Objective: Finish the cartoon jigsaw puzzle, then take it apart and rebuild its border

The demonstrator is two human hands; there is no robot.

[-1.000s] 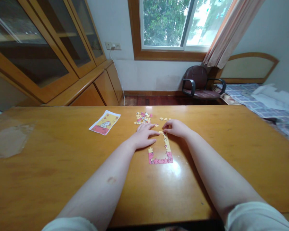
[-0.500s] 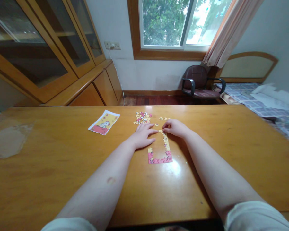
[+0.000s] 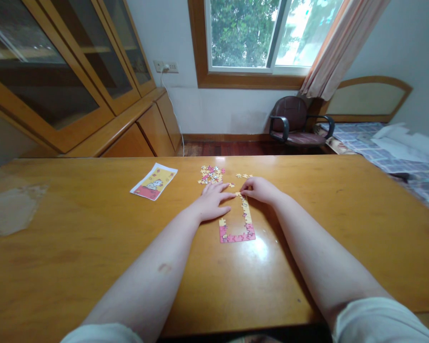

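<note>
Joined jigsaw pieces (image 3: 237,238) form part of a border on the table, pink along the near side and yellow up the right side. My right hand (image 3: 259,190) is pinched at the far right corner of this border, its fingertips on a yellow puzzle piece (image 3: 238,194). Fingers spread, my left hand (image 3: 214,202) rests on the table at the left of the border, its index fingertip close to that same piece. Just beyond the left fingers lies a loose piece (image 3: 232,185).
A heap of loose puzzle pieces (image 3: 211,174) lies past my left hand, and a few yellow pieces (image 3: 244,176) lie beyond my right. Left of them is a picture card (image 3: 154,182). A clear plastic sheet (image 3: 12,209) sits at the table's left. An armchair (image 3: 296,121) stands behind the table.
My left index fingertip has shifted very slightly right, towards the corner piece. Both hands otherwise keep their places.
</note>
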